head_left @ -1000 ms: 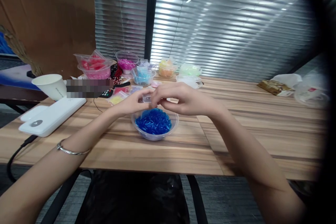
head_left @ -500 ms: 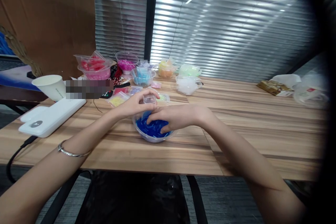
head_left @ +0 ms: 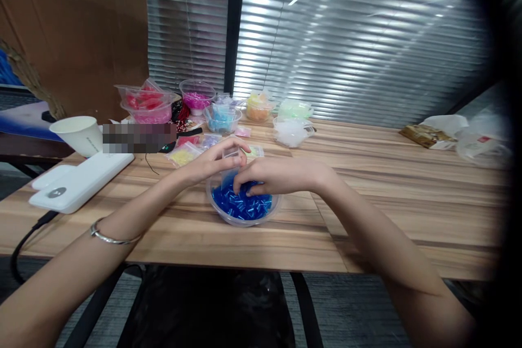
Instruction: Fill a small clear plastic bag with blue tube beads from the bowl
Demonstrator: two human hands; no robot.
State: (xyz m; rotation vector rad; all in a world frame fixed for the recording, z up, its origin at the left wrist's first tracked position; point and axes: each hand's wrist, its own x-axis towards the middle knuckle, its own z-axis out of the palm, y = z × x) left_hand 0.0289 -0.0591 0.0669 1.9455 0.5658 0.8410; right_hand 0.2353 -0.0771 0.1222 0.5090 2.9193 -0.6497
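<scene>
Head camera view: the left hand [head_left: 212,164] has its thumb and fingers closed around a small clear pouch [head_left: 227,176], held upright over the far left side of a clear bowl [head_left: 240,222]. The right hand [head_left: 281,175] arches over the bowl, fingers curled down to the blue pieces [head_left: 244,207] in it; whether they pinch any, I cannot tell. The bowl rests on the wood-grain counter [head_left: 387,196], near its front edge. Just beyond the left hand lies a sachet of yellow pieces [head_left: 182,156]. Further back stand tubs of red [head_left: 147,102], magenta [head_left: 196,100], light blue [head_left: 222,119] and orange-yellow [head_left: 258,111] contents. Out to the left are a white device [head_left: 84,182] and a paper cup [head_left: 77,133]; far right, a brown packet [head_left: 424,136]. Blinds [head_left: 346,38] rise behind.
</scene>
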